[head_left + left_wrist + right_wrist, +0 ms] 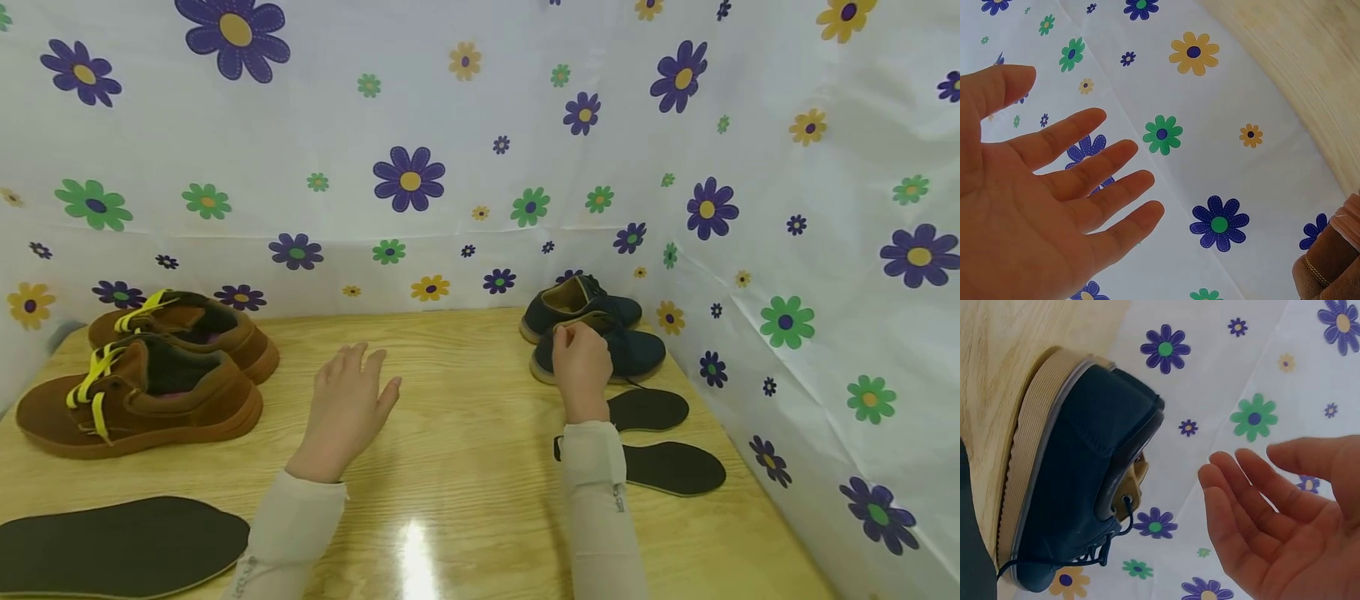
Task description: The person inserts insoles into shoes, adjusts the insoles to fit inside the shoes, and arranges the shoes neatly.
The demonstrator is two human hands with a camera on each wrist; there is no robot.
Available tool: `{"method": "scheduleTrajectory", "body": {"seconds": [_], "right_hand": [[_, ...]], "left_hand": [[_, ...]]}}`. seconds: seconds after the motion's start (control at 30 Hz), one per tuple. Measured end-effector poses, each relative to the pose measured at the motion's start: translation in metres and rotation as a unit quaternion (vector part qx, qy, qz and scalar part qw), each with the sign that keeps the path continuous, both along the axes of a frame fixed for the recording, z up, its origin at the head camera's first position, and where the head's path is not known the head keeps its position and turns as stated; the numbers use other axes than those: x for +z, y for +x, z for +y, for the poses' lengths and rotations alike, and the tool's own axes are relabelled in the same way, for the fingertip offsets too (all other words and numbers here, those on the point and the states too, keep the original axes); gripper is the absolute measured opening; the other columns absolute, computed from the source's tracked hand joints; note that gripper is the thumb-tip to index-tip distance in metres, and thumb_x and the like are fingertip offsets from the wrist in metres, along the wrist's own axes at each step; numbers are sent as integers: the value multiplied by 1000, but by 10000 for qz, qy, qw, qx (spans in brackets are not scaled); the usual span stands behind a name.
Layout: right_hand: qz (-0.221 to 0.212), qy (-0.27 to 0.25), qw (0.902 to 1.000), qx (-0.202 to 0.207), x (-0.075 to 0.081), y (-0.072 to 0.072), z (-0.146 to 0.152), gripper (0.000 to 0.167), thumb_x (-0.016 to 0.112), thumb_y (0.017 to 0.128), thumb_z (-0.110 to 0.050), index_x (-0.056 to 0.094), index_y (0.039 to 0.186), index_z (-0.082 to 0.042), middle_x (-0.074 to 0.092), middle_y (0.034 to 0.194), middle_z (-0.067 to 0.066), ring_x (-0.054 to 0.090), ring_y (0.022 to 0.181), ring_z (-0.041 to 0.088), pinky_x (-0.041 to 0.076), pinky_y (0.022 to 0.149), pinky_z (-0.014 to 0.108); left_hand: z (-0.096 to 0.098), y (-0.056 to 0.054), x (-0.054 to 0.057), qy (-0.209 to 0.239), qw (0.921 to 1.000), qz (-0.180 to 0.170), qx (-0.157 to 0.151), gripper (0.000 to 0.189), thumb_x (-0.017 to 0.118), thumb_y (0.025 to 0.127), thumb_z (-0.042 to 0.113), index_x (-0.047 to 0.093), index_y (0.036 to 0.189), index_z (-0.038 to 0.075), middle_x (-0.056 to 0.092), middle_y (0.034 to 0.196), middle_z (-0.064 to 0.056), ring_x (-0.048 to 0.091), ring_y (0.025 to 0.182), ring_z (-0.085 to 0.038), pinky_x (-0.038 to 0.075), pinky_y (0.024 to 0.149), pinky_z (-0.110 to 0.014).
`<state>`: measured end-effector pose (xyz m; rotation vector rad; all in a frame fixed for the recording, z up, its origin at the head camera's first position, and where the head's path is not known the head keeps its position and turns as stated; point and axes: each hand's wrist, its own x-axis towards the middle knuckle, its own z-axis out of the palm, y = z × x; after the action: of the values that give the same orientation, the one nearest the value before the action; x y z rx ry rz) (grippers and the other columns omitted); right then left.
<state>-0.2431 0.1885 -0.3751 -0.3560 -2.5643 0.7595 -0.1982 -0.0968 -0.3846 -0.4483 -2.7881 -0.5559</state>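
Left hand (347, 410) was spread, empty; right hand (583, 365) loosely curled, empty, near the blue shoe (637, 356), which looked liable to tip if its trailing lace (1041, 562) got snagged.

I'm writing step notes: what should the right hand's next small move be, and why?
Probably lower the right hand to the nearer blue shoe: the right wrist view shows that hand empty, with a gap left between it and the shoe.
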Motion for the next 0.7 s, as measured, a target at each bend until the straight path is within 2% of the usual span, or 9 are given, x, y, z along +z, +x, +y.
{"method": "scheduleTrajectory", "body": {"seconds": [0.23,0.47,0.6,0.7], "right_hand": [[-119,-118,9980,-608,-1,-8,12,28,51,100,-19,65,85,0,63,77,17,62,67,34,49,59,46],[-542,-332,9933,-966,-7,-21,20,30,49,100,-21,65,88,1,67,87,20,65,78,38,52,66,49],[-782,-592,9888,-1122,-13,-28,25,33,50,100,-22,61,109,9,63,105,27,62,94,43,52,78,51],[-858,-918,9848,-1200,-18,-34,28,48,51,100,-23,44,130,14,52,122,33,56,106,46,49,87,53]], "left_hand": [[0,0,3,45,9999,104,-1,45,55,98,24,52,129,-8,43,135,-34,36,128,-52,29,102,-64],[0,0,3,136,9999,3,-10,46,53,99,25,50,130,-9,41,137,-34,33,129,-52,27,102,-65],[-1,2,3,147,9999,6,-29,46,53,99,25,50,130,-9,41,136,-34,33,129,-53,27,102,-65],[-2,2,3,160,9999,28,-39,45,52,99,24,51,129,-9,42,136,-34,34,128,-53,28,101,-66]]}}
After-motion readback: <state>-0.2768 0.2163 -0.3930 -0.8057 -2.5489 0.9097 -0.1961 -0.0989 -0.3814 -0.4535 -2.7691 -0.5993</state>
